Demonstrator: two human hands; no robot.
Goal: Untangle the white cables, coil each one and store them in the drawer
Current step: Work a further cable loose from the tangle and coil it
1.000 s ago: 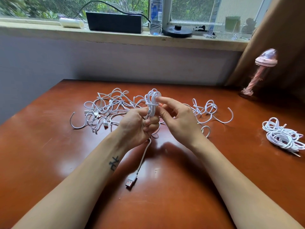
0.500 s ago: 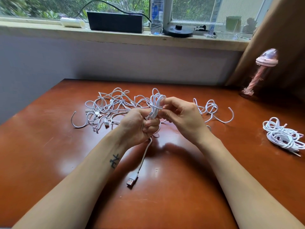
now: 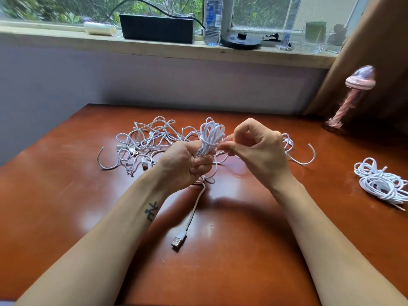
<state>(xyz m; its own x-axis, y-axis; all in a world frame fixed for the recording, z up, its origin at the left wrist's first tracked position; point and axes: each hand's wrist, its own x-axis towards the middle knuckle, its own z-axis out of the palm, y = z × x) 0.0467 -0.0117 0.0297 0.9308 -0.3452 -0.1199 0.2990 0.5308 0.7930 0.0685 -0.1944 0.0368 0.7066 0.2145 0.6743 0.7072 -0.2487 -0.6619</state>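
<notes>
Nearest, at 6 o'clock from the hands, a USB plug [image 3: 178,240] lies on the table [image 3: 66,195]. Its white tail runs up toward 12 into the left hand [image 3: 183,166]. That hand is a closed fist, with all its fingers curled round the lower part of a coil [image 3: 210,135], which it holds upright above the table. The loops stand out of the top of the fist.

At 3 o'clock from the coil, just beside it, is the right hand [image 3: 260,151]. Its thumb and forefinger tips are pressed together on a strand of the coil, and the other fingers are bent into the palm.

Behind the hands, from 10 to 2 o'clock, a tangle [image 3: 150,142] of white cables sprawls flat on the table, with several plugs among the loops and curved ends sticking out at both sides. Well apart at 3 o'clock, near the table's edge, lies a bundle [image 3: 382,182] of white cable.

Farther off at 2 o'clock stands a pink lamp [image 3: 353,93]. At 12 o'clock the sill [image 3: 66,38] carries a black box [image 3: 157,28], a bottle [image 3: 212,21] and a black disc [image 3: 240,40].
</notes>
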